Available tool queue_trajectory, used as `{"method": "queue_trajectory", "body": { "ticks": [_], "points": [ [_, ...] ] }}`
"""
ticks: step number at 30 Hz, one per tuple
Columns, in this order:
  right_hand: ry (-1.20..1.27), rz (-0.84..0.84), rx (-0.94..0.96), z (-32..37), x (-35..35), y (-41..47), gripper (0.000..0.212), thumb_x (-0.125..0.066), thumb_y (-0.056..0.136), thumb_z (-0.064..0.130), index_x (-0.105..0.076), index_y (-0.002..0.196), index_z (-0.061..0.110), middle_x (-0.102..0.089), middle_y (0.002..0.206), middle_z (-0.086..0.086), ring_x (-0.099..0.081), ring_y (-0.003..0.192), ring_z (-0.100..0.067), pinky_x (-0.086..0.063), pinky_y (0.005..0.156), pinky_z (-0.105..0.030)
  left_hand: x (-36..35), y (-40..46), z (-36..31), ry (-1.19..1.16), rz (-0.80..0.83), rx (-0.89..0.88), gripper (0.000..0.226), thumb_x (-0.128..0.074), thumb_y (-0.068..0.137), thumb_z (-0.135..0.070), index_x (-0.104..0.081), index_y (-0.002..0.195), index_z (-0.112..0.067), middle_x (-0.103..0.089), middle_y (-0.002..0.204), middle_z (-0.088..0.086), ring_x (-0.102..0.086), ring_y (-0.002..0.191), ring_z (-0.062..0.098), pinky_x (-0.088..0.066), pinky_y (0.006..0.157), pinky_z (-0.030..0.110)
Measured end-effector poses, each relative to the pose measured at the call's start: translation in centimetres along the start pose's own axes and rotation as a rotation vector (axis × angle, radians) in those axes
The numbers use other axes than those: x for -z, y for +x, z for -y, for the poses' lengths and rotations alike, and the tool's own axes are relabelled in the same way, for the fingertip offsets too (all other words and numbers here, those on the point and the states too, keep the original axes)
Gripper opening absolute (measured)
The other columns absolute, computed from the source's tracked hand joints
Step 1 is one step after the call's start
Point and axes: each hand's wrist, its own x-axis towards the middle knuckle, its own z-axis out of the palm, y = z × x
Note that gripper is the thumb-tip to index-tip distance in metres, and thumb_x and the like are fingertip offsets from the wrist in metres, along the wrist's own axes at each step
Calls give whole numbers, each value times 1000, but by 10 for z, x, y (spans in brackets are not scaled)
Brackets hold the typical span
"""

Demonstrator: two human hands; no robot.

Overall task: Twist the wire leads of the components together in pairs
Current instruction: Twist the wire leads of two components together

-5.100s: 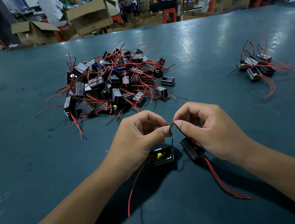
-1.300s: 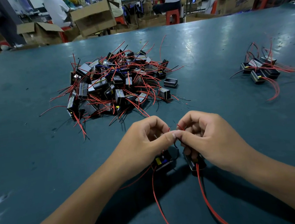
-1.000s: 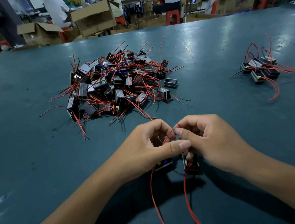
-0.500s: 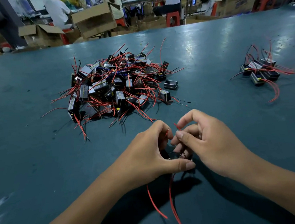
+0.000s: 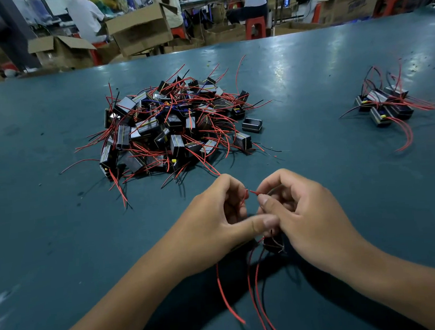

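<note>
**Hands meet over red leads, heap of parts beyond**

Head view: the left hand and right hand meet knuckle to knuckle above the dull teal tabletop. Each curls its fingers around a thin red wire lead, the two tips nearly touching. A small black boxy component peeks out under the right hand; the hands hide most of it. Beyond lies a large heap of black components with red wires, well apart from a smaller cluster of the same parts on the right. Brown cardboard boxes stand past the table.
</note>
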Motion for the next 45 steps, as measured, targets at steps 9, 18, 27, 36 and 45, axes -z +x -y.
{"method": "queue_trajectory", "body": {
  "ticks": [9,18,27,36,45],
  "points": [
    [196,33,-43,-1,-1,3,17,-61,94,8,-64,85,22,-67,68,-5,-62,51,-18,-52,53,-27,3,4,4,-44,-33,-29,12,-61,96,-23,-62,87,-16,-66,69,-4,-57,62,10,-47,63,30],
    [136,20,4,-1,1,4,3,-64,87,24,-66,86,24,-64,64,-9,-60,49,-23,-54,52,-54,2,6,5,-135,-80,-20,12,-65,97,-15,-66,86,-9,-65,64,-3,-55,57,10,-45,58,25],
    [160,24,23,0,3,5,11,-67,91,14,-68,83,22,-56,53,-5,-52,44,-16,-44,44,-27,1,5,2,-149,-81,-22,12,-65,96,-14,-67,86,-9,-66,65,-1,-55,57,10,-45,58,23],
    [220,28,-8,3,2,5,13,-67,91,11,-69,80,18,-52,51,-1,-47,42,-14,-43,41,-19,1,4,1,-141,-76,-33,11,-65,96,-13,-68,85,-11,-65,65,0,-56,57,10,-45,58,21],
    [192,22,-3,4,4,5,10,-70,89,14,-71,80,19,-53,53,-1,-47,43,-15,-40,40,-20,1,4,0,-147,-88,-53,10,-69,94,-13,-69,84,-9,-64,65,-1,-55,58,9,-45,57,23]
  ]
}}
